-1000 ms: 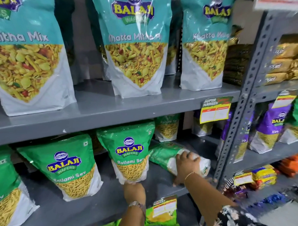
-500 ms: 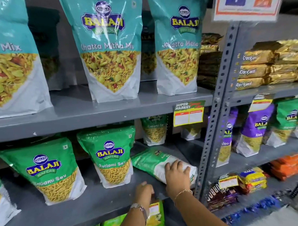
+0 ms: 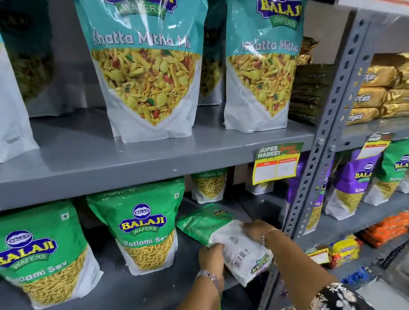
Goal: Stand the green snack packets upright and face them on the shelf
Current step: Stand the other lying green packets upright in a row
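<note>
- Fallen Ratlami Sev packet (image 3: 221,241) lies on its side on the lower grey shelf (image 3: 134,289), back face up with barcode showing; its white bottom end overhangs the shelf's front edge, green top end points toward the back.
- Left hand (image 3: 211,255) grips the packet's near left edge, fingers curled round it; bracelet on the wrist.
- Right hand (image 3: 259,229) is laid on the packet's right side, fingers bent over the white part; thin bangle on the wrist, floral sleeve further down the arm.
- Just left of it, an upright Ratlami Sev packet (image 3: 143,226) faces forward; a second upright one (image 3: 40,253) stands further left.
- Another small green packet (image 3: 209,184) stands at the shelf's back.
- Upper shelf (image 3: 152,154) carries Khatta Mitha Mix packs (image 3: 147,71).
- Price tag (image 3: 278,162) hangs from the upper shelf's edge.
</note>
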`<state>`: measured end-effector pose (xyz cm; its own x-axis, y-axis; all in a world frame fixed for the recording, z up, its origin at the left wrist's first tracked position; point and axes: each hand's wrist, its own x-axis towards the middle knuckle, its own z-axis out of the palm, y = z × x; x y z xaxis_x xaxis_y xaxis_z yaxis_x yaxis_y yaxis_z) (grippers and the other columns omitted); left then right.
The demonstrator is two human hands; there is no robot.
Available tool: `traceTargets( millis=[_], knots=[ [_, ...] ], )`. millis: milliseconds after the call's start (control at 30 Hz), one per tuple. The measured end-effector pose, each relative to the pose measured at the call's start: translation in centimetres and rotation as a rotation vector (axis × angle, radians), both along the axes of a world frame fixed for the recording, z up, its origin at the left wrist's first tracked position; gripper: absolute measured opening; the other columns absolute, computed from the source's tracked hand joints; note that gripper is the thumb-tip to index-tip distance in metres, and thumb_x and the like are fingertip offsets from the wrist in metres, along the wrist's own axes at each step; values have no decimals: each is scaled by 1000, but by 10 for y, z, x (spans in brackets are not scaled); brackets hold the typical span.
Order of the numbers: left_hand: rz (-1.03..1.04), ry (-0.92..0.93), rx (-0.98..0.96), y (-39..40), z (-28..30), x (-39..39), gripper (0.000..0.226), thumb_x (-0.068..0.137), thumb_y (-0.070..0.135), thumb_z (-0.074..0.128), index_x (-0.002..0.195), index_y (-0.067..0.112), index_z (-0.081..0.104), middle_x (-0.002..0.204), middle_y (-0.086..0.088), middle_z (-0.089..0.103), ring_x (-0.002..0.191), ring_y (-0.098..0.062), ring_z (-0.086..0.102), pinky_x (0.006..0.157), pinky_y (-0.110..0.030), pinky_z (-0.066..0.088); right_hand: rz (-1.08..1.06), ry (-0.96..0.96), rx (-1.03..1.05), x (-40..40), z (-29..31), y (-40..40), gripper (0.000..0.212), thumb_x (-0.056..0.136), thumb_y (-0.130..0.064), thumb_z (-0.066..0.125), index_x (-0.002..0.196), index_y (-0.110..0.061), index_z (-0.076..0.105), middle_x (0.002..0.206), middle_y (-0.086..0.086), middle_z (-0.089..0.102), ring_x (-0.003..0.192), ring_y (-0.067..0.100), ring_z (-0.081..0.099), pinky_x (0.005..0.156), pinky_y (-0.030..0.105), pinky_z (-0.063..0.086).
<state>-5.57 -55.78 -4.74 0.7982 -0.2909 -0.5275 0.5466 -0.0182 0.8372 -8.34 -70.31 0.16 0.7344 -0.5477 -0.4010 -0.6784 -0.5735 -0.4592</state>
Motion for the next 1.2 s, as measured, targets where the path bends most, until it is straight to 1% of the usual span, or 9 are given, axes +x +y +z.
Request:
traceTargets(
  millis=[100,200,233,333,500,700,867,1000,1200],
  knots=[
    [19,-26,-22,-1,10,15,18,84,-1,52,68,7,50,73,-11,52,73,-26,52,68,-32,48,-94,-61,157,1,-5,-6,39,95,-33,52,107,0,67,104,23,67,83,22,59,75,30,38],
    [66,-182,-86,0,29,21,17,80,-12,46,88,0,56,69,-7,54,58,-19,49,45,-22,41,-356,-297,491,-3,-7,-7,14,85,-20,67,85,-7,70,70,10,60,65,24,54,64,32,41],
    [50,-232,-109,0,32,22,26,80,-12,44,97,3,57,74,-7,59,61,-17,53,45,-21,42,-381,-385,561,-3,-5,-9,5,85,-12,66,88,-8,68,72,7,63,68,25,57,68,33,47],
    [-16,-345,-146,0,35,29,48,78,-15,37,110,15,56,93,-4,67,73,-15,62,49,-20,48,-429,-612,723,4,0,-14,32,85,12,53,111,-5,59,86,10,67,81,28,62,74,36,51],
    [-89,-463,-142,-4,26,42,60,80,-19,37,110,29,56,93,13,67,72,7,68,55,-15,52,-403,-665,737,5,-19,-13,46,89,17,43,126,-10,46,106,8,62,104,28,55,92,54,47],
    [-124,-471,-47,14,-7,43,50,85,-14,45,130,6,52,122,-5,60,107,-18,57,83,-27,49,-333,-523,589,-15,-51,-2,65,79,17,47,132,-20,44,101,2,62,93,23,54,70,36,47],
    [-115,-461,33,17,-23,42,34,88,2,56,121,7,61,114,-7,67,97,-19,61,91,-36,51,-238,-565,305,-19,-67,3,63,83,9,54,143,-7,40,132,15,59,123,28,55,109,43,43],
    [-49,-459,146,13,-31,53,18,83,9,64,100,10,70,103,-13,74,91,-27,68,88,-49,55,-313,-612,311,-21,-74,9,71,75,11,64,140,-8,44,127,13,62,122,29,56,108,46,44],
    [40,-542,322,16,-46,73,10,83,16,64,74,20,66,90,-16,75,84,-35,70,74,-52,58,-380,-627,285,-21,-81,18,51,73,6,74,120,-2,54,117,15,68,107,26,63,99,35,49]
  ],
)
